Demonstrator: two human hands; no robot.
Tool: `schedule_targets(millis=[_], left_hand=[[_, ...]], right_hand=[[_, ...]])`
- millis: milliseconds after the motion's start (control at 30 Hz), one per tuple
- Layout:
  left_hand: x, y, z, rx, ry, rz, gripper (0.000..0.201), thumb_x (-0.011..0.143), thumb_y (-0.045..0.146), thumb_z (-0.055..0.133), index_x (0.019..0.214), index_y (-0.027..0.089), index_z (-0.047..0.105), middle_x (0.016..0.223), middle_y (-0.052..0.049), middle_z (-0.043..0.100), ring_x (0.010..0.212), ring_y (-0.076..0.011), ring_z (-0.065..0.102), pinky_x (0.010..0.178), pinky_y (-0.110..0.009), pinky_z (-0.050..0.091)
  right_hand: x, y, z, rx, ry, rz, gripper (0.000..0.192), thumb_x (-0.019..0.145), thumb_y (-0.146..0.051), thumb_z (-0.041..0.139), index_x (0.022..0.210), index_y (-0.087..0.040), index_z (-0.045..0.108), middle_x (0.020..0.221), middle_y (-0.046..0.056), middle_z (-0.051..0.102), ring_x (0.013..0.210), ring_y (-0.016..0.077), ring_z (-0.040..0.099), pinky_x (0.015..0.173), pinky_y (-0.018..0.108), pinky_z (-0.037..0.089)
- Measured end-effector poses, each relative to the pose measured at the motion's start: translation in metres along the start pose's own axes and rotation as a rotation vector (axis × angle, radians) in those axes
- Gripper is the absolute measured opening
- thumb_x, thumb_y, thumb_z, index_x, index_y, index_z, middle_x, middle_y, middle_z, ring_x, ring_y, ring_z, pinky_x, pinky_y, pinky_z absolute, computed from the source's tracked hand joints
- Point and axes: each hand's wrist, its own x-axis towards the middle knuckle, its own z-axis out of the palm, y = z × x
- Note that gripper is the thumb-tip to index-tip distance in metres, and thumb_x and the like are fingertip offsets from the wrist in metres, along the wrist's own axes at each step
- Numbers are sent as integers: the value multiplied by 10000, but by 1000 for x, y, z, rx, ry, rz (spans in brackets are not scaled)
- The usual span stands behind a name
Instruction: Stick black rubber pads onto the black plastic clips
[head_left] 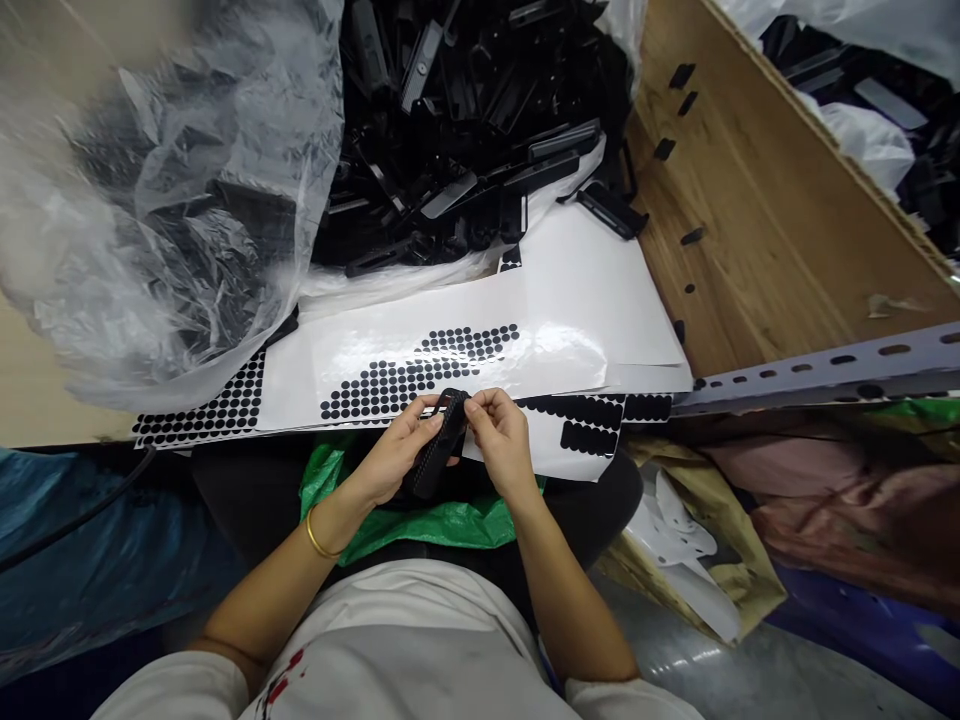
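Observation:
Over my lap, my left hand (399, 452) is wrapped round a long black plastic piece (438, 450) with a patterned surface, tilted with its upper end toward the table. My right hand (499, 432) has thumb and index finger pinched together at that upper end; what lies between the fingertips is too small to make out. Just beyond my hands, a white sheet of round black stickers (390, 385) lies on the table edge, partly bare of dots. Another sticker sheet (589, 440), with larger black shapes, sticks out beside my right hand.
A large heap of black plastic parts (480, 110) lies at the back. Clear plastic bagging (225, 200) covers the left. A wooden partition (742, 200) with stuck black pieces stands on the right. A green bag (450, 527) lies on my lap, and a paper bag (739, 570) with scraps stands lower right.

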Motion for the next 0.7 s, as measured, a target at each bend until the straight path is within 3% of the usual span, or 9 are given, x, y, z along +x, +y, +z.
schedule_targets(millis=[200,400,567,633,700], left_hand=[[1,-3,1,71,44,40,409,738,449,672,1040,206,538,740,13,630,642,-115,604,628,-283,567],[4,-9,3,179,89,138,378,732,396,686,1002,203,506,769,20,616,690,-130,614,603,-274,563],[5,-16,-2,238,113,193,280,779,363,633,965,206,495,776,23,611,640,-108,596,562,-220,522],[1,-16,-4,304,76,176,252,783,346,624,954,212,497,794,16,626,673,-126,618,613,-247,530],[-3,-12,-8,449,-35,163,254,764,324,646,961,218,526,807,4,648,747,-158,640,711,-287,528]], right_hand=[[-2,-3,5,-88,28,-47,148,798,-333,519,724,-210,485,635,-31,503,573,118,500,542,246,416],[-5,-2,11,-176,39,-85,122,821,-298,477,732,-216,463,656,-25,513,577,124,508,542,246,409],[-7,5,14,-408,102,-160,89,838,-310,450,808,-230,423,668,-22,529,563,145,514,548,270,387],[-6,7,11,-448,168,-185,91,837,-312,450,853,-232,410,682,-18,533,567,151,515,557,279,387],[-3,6,4,-416,221,-207,97,839,-304,448,882,-231,399,697,-16,534,574,147,515,568,280,399]])
